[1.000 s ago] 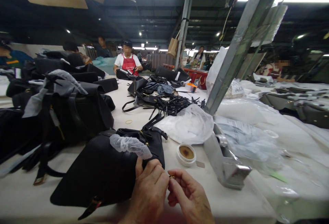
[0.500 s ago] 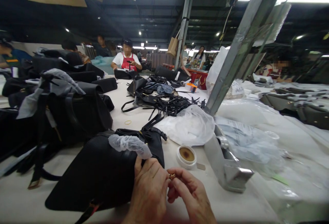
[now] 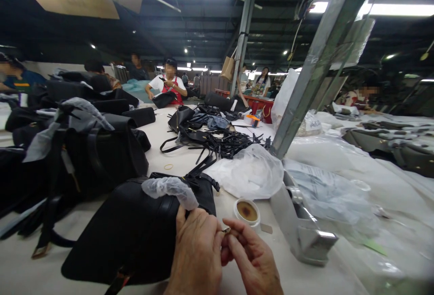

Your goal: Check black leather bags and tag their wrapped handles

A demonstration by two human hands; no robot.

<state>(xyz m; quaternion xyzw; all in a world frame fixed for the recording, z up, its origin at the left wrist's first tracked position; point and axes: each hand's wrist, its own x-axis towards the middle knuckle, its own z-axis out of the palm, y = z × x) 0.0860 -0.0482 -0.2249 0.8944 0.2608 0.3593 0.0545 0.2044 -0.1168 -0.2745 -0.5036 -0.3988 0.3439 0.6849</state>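
Observation:
A black bag (image 3: 135, 231) lies on the table in front of me, its carry handle (image 3: 169, 190) wrapped in thin white film. My left hand (image 3: 198, 252) is closed on the bag's right side, its fingers partly hidden. Against it, my right hand (image 3: 252, 256) pinches a small gold-coloured metal piece (image 3: 226, 230) between thumb and forefinger. How that piece joins the bag is hidden by the fingers. Just beyond the right hand stands an open round white tub (image 3: 247, 212) with a brown filling, dark in the middle. A small flat tag (image 3: 266, 228) lies beside it.
More black bags (image 3: 101, 150) are stacked at left. Black straps (image 3: 230, 143) lie heaped behind a white plastic bag (image 3: 254, 170). A metal tape dispenser (image 3: 305, 231) and a slanted steel post (image 3: 305, 69) stand at right. A co-worker (image 3: 169, 85) in a red apron works across the table.
My view has tipped up slightly. The gold-coloured piece has turned a little between my fingers. Across the table, the co-worker has raised a black item.

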